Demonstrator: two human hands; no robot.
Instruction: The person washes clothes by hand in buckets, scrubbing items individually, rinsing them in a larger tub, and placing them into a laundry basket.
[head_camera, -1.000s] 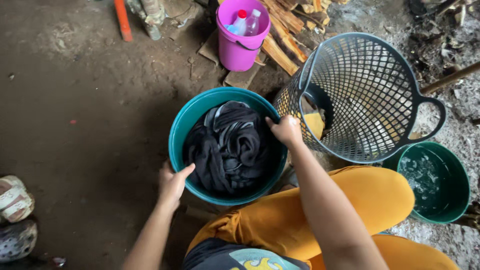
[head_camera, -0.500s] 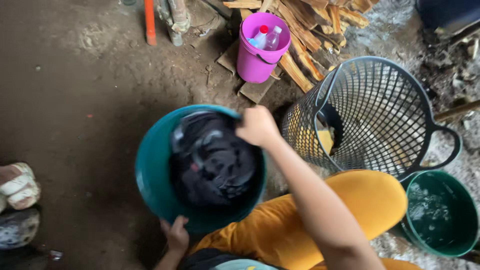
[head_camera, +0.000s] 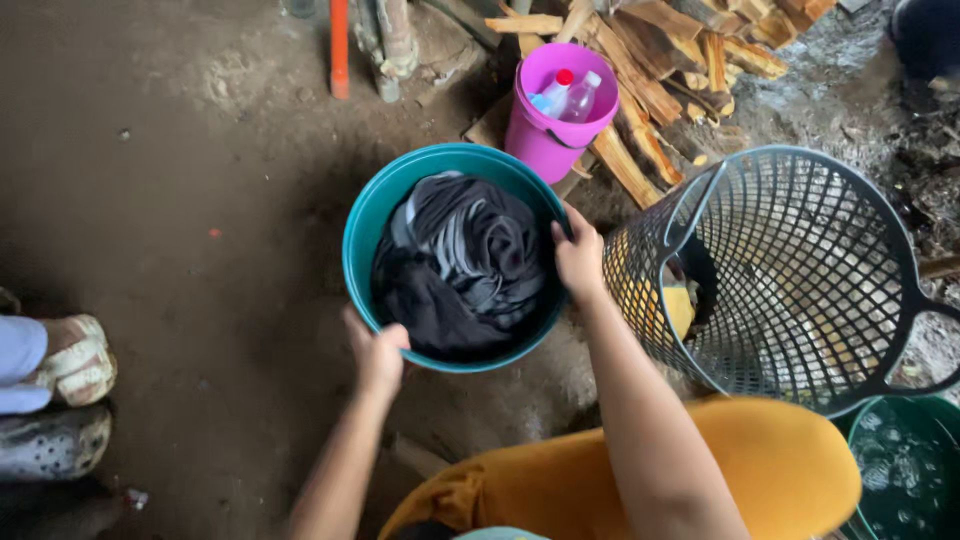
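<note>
Hands grip a teal basin (head_camera: 362, 235) by its rim on opposite sides, the left hand (head_camera: 377, 352) closed over the near edge and the right hand (head_camera: 579, 256) closed over the edge next to a grey mesh basket (head_camera: 800, 270), above the dirt floor (head_camera: 150, 200). Dark wet clothes (head_camera: 462, 260) fill it, so it likely handles heavy and slippery. The stiff rim looks like the best place to hold, one hand on each side.
</note>
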